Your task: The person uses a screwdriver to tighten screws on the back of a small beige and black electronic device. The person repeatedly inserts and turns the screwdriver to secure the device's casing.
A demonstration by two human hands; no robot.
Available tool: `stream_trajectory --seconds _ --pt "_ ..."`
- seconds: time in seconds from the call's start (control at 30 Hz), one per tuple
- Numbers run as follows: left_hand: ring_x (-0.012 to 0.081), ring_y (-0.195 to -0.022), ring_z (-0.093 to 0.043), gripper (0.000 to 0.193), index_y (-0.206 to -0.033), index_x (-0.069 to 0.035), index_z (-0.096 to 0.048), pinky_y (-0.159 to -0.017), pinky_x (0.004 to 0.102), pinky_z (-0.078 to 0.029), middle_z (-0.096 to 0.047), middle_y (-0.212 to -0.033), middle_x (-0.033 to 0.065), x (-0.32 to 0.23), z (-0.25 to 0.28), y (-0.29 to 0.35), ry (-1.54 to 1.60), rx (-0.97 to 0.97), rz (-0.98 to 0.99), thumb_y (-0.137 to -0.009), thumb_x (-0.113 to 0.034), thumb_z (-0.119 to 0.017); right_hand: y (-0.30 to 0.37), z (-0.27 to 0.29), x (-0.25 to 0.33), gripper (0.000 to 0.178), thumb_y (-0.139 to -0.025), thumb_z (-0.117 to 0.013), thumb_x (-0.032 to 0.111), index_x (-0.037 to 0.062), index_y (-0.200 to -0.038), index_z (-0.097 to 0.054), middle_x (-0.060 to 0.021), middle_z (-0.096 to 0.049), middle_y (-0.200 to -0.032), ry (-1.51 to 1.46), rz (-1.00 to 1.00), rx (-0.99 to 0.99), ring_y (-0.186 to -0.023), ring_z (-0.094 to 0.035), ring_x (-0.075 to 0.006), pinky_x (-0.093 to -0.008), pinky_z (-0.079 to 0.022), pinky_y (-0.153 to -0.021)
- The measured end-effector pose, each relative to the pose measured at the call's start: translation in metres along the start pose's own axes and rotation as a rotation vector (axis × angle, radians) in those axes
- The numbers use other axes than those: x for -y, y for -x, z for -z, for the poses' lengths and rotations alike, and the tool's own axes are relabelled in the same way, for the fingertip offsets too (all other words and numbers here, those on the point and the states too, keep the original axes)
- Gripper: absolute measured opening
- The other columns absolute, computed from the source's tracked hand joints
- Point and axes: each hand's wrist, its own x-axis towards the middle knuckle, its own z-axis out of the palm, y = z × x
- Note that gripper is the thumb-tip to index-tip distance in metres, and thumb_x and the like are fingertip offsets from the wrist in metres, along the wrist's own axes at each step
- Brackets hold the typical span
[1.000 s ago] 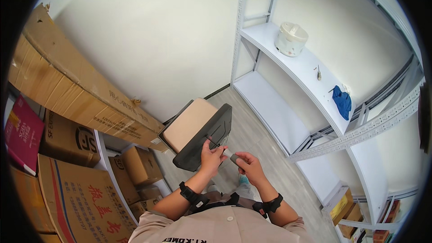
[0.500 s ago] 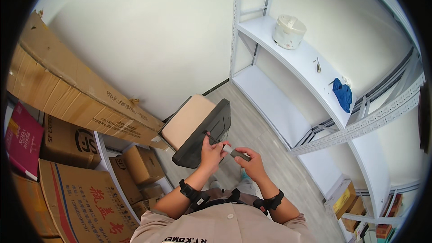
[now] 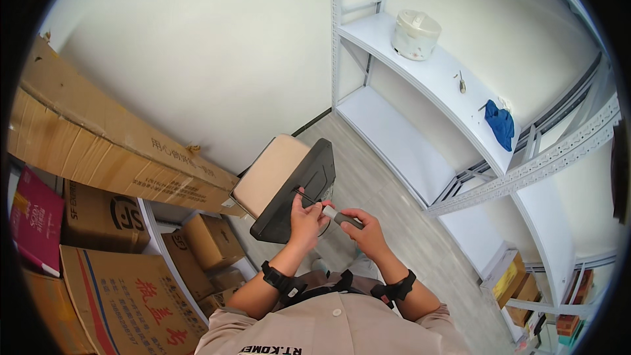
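Between both hands is a screwdriver-like tool [image 3: 345, 219] with a grey handle, a pale collar and a thin dark shaft. My right hand [image 3: 365, 227] is closed round the handle. My left hand [image 3: 307, 217] pinches the dark shaft near its middle, its fingertips close to the box's black face. In front of me stands a beige box-shaped appliance [image 3: 271, 174] with a broad black panel [image 3: 315, 177] facing me, tilted in view. Whether the shaft's tip touches the panel I cannot tell. A thin dark loop hangs below my fingers, its kind unclear.
On the left are long cardboard cartons [image 3: 118, 138], stacked boxes [image 3: 125, 289] and a magenta box [image 3: 38, 223]. Right, a white metal shelf [image 3: 374, 29] bears a white lidded pot [image 3: 416, 34], a small screwdriver [image 3: 462, 83] and a blue cloth item [image 3: 499, 125]. Pale floor [image 3: 374, 171] lies between.
The view has shifted slightly, so the shelf sits a little higher and further left. Both hands keep their hold, with the tool barely moved against the appliance.
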Motion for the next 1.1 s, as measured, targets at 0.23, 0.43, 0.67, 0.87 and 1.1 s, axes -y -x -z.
stream_trajectory --seconds 0.23,0.43,0.67,0.87,1.1 --pt "0.0212 -0.095 -0.065 0.044 -0.136 -0.015 -0.029 -0.079 0.0320 -0.056 -0.065 -0.103 0.0107 0.001 0.002 -0.004 0.062 -0.032 0.005 -0.097 -0.009 -0.049 0.001 -0.006 0.007 0.034 -0.078 -0.074 0.010 0.0037 -0.110 -0.064 -0.0032 -0.064 -0.098 0.052 0.036 -0.027 -0.085 -0.059 -0.0102 -0.0252 -0.047 -0.075" --pt "0.0104 -0.076 -0.059 0.015 -0.101 -0.008 -0.057 -0.069 0.0287 -0.057 -0.061 -0.089 0.0025 0.006 0.006 -0.011 -0.038 -0.112 0.040 -0.095 -0.022 -0.060 -0.002 -0.004 0.004 0.035 -0.075 -0.074 0.009 0.0056 -0.108 -0.065 -0.0042 -0.065 -0.102 0.116 0.184 -0.053 -0.086 -0.061 -0.0116 -0.0262 -0.049 -0.076" --pt "0.0077 -0.070 -0.057 0.015 -0.105 -0.005 -0.058 -0.066 0.0263 -0.056 -0.063 -0.087 0.0018 0.002 0.002 -0.010 0.035 -0.103 -0.022 -0.095 -0.016 -0.058 -0.005 -0.002 0.003 0.029 -0.087 -0.064 0.018 0.0038 -0.113 -0.060 -0.0059 -0.064 -0.098 -0.320 -0.064 -0.028 -0.078 -0.060 -0.0117 -0.0255 -0.048 -0.065" --pt "0.0089 -0.079 -0.062 0.020 -0.115 -0.004 -0.051 -0.069 0.0267 -0.055 -0.066 -0.094 0.0057 0.000 0.002 -0.006 0.064 -0.079 0.003 -0.097 -0.011 -0.054 -0.008 0.003 0.009 0.030 -0.092 -0.060 0.019 0.0041 -0.118 -0.056 -0.0044 -0.062 -0.089 -0.454 -0.367 0.087 -0.060 -0.053 -0.0097 -0.0249 -0.042 -0.052" --pt "0.0095 -0.082 -0.061 0.024 -0.120 -0.007 -0.045 -0.073 0.0275 -0.054 -0.066 -0.101 0.0078 -0.010 0.010 -0.006 0.014 -0.032 0.071 -0.097 -0.009 -0.051 -0.011 -0.001 -0.010 0.030 -0.083 -0.071 0.012 0.0025 -0.110 -0.063 -0.0043 -0.065 -0.096 -0.019 0.058 0.014 -0.070 -0.058 -0.0094 -0.0241 -0.046 -0.062"
